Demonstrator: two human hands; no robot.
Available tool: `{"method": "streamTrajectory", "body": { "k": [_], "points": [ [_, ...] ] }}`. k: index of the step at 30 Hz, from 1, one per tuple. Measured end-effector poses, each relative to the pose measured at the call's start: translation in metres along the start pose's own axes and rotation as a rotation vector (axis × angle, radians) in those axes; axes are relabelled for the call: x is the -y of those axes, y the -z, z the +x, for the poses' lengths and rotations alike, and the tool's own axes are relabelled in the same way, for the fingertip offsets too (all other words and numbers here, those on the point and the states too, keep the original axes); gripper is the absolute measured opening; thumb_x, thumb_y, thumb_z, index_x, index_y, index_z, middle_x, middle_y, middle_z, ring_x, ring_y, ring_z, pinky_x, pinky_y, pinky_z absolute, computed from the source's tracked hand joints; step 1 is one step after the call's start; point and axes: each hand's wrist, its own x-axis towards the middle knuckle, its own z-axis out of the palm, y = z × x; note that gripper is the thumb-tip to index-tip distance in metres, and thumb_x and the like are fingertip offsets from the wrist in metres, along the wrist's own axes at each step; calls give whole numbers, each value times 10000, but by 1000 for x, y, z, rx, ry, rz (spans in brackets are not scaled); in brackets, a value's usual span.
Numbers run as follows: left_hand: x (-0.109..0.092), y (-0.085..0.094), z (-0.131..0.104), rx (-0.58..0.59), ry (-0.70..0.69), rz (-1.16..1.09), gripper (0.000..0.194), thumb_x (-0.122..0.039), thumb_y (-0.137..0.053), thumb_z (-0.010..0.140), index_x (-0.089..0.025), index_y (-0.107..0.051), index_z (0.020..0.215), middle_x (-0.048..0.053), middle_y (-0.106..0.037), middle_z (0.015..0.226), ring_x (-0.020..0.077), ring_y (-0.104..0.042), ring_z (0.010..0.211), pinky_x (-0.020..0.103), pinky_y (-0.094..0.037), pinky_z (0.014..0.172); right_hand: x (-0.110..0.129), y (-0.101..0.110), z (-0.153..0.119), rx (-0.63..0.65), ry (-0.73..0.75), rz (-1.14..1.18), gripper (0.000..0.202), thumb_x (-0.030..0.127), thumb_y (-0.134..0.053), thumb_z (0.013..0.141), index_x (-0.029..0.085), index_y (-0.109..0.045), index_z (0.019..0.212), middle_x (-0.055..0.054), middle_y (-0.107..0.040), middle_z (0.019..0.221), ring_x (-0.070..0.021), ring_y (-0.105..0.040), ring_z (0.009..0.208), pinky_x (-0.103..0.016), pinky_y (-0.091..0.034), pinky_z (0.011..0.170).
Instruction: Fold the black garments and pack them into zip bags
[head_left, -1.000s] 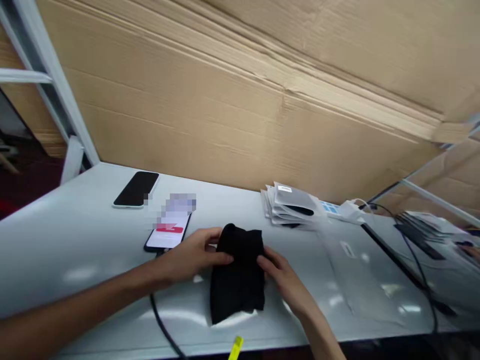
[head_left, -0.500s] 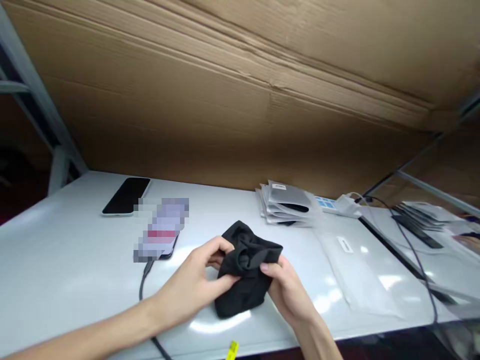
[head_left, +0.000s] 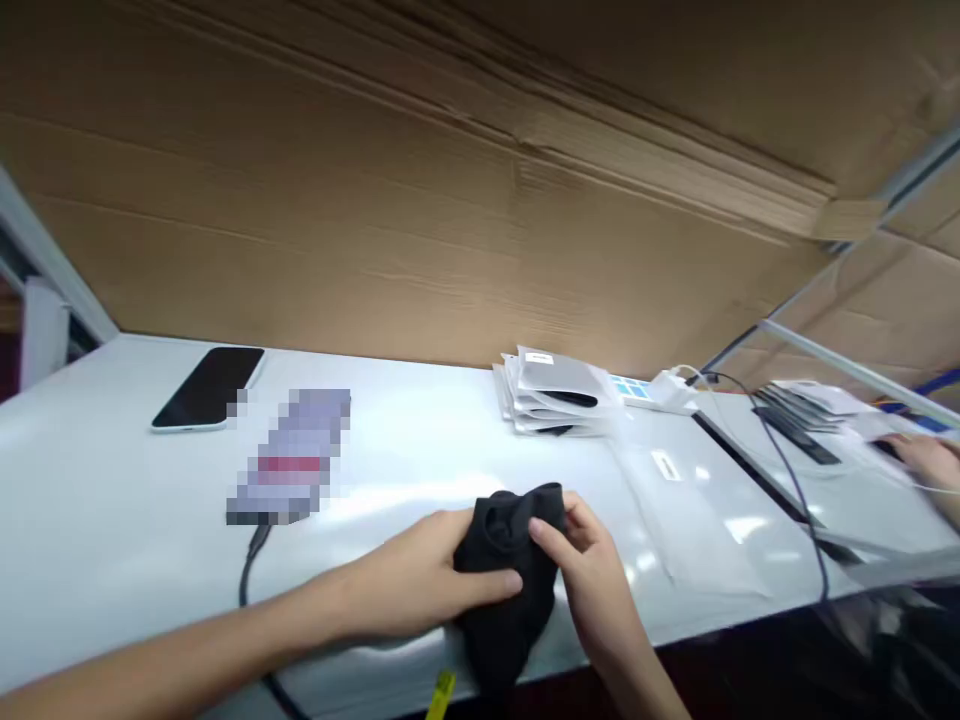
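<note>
The bare left hand [head_left: 427, 572] is wrapping round a soft black fabric piece [head_left: 501, 640], thumb across its front and fingers hidden behind, while the bare right hand [head_left: 598, 575] is pinching its upper right edge, both holding it near the front edge of a glossy white table [head_left: 112, 520]. The handling is looking partway through: the folded mouth is standing parted, but the fabric is bunching, and its contents cannot be told. Beyond, a stack of translucent plastic sleeves [head_left: 559, 372] is showing dark contents [head_left: 576, 399], with a flat clear plastic sheet [head_left: 697, 530] lying nearer and rightward.
</note>
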Motion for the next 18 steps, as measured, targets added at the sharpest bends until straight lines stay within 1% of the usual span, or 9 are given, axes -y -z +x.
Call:
{"method": "streamTrajectory", "body": {
  "k": [3, 4, 6, 7, 9, 11, 14, 16, 18],
  "points": [
    [-6, 2, 2, 59, 14, 36, 294, -345, -593, 867, -184, -690, 1094, 27, -722, 1086, 242, -640, 1019, 317, -484, 885, 0, 25, 2, -22, 77, -208, 251, 466, -668, 759, 216, -657, 788, -36, -696, 796, -228, -634, 810, -344, -486, 766],
    [-6, 6, 3, 59, 18, 13, 317, -364, -578, 878, -187, -686, 1118, 24, -717, 1110, 247, -634, 1049, 322, -479, 913, -1, 39, 7, -52, 115, -327, 274, 491, -636, 777, 224, -668, 828, -51, -711, 863, -244, -641, 872, -365, -481, 816],
    [-5, 14, 3, 21, 32, -67, 369, -404, -574, 882, -197, -672, 1170, 15, -697, 1182, 257, -605, 1137, 331, -449, 989, -4, 74, 22, -169, 170, -610, 325, 534, -590, 785, 242, -670, 903, -73, -715, 993, -271, -631, 994, -405, -449, 906],
    [-2, 18, 3, -13, 53, -120, 387, -420, -584, 875, -197, -671, 1179, 14, -689, 1205, 260, -591, 1169, 332, -434, 1017, -7, 92, 31, -230, 192, -768, 375, 565, -569, 767, 248, -659, 945, -81, -709, 1038, -285, -620, 1036, -428, -433, 933],
    [4, 25, 1, -90, 122, -256, 413, -440, -610, 858, -188, -669, 1179, 24, -682, 1224, 265, -577, 1201, 343, -413, 1052, -15, 126, 49, -287, 157, -858, 459, 565, -620, 667, 229, -650, 978, -117, -709, 1012, -347, -598, 1078, -494, -403, 946],
    [10, 30, -1, -138, 198, -429, 448, -467, -633, 842, -178, -658, 1185, 43, -678, 1234, 264, -574, 1213, 354, -402, 1071, -24, 151, 63, -313, 97, -910, 482, 564, -631, 604, 220, -649, 940, -114, -720, 912, -372, -634, 990, -535, -415, 901],
    [13, 32, -6, -149, 277, -669, 446, -488, -668, 816, -163, -674, 1121, 81, -694, 1198, 266, -608, 1174, 360, -445, 1041, -34, 169, 72, -308, 39, -957, 429, 566, -583, 626, 225, -656, 875, -88, -727, 825, -340, -670, 867, -510, -444, 842],
    [10, 32, -9, -146, 298, -754, 396, -443, -715, 788, -167, -686, 1072, 85, -710, 1161, 256, -641, 1124, 346, -479, 1007, -35, 171, 74, -297, 32, -981, 375, 547, -543, 656, 227, -660, 813, -100, -734, 844, -328, -669, 856, -486, -441, 835],
    [6, 30, -12, -151, 306, -774, 346, -378, -735, 779, -172, -688, 1053, 65, -728, 1118, 246, -659, 1091, 341, -490, 990, -34, 169, 73, -288, 33, -1000, 321, 515, -515, 666, 233, -650, 734, -113, -735, 839, -331, -663, 840, -478, -432, 826]
  ]
}}
